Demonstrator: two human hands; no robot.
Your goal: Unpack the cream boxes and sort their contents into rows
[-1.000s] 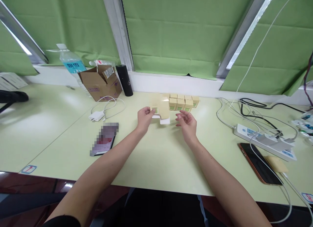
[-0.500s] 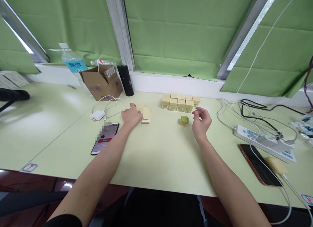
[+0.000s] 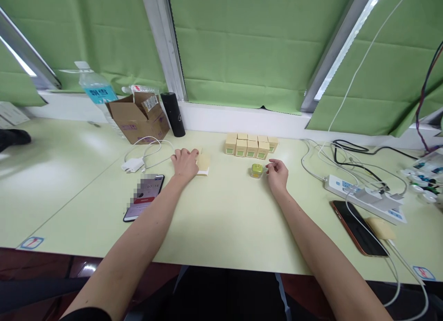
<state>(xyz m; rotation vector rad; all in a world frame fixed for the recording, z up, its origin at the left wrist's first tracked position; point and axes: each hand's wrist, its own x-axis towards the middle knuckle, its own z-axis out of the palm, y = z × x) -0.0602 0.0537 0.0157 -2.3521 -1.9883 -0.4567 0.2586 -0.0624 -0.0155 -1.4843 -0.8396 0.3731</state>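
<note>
Overlapping the cream carton (image 3: 204, 163), the left hand (image 3: 186, 164) shows spread fingers, grip indeterminable; the right hand (image 3: 278, 176), half-open, adjoins the green-lidded jar (image 3: 256, 170), likely light, rigid, best side-gripped.

Black sleeve (image 3: 88, 314) — bare forearms (image 3: 138, 240) — black clothing (image 3: 228, 295)

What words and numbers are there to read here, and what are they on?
"飘雪": blue bottle label.
"16": last digits on the left phone; those before are blurred.
Too small or blurred to read: printing on the cardboard box, black flask, little yellow boxes and table stickers.
</note>
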